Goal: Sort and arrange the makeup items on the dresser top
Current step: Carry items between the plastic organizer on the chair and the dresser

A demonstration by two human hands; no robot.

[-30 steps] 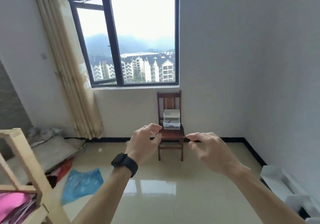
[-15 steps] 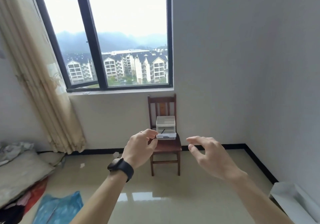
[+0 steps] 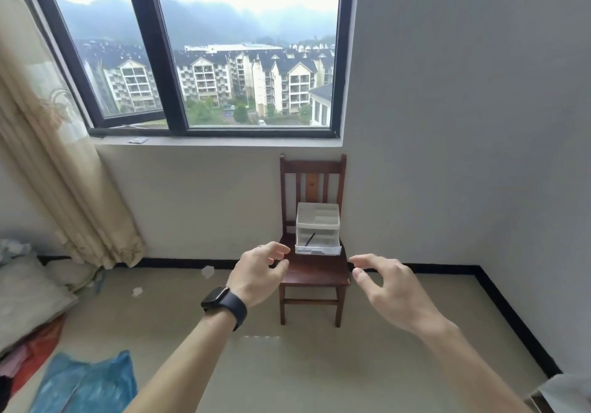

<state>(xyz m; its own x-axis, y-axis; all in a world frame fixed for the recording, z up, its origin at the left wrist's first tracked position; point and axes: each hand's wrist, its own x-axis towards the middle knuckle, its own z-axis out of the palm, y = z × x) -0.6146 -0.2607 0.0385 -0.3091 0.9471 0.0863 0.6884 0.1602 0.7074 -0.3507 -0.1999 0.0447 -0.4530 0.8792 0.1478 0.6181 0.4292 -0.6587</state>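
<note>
Your left hand (image 3: 259, 273) and right hand (image 3: 388, 288) are held forward, fingers loosely curled, holding nothing. Between them, farther off, a white drawer box (image 3: 317, 233) sits on the chair (image 3: 315, 273) by the far wall.

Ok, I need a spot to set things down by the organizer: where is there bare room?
The chair seat is bare in front of the white organizer, with a thin strip on its left. The floor before the chair is bare. Crowded: the seat's back under the organizer, and the far-left floor, with a blue bag and bedding.
</note>
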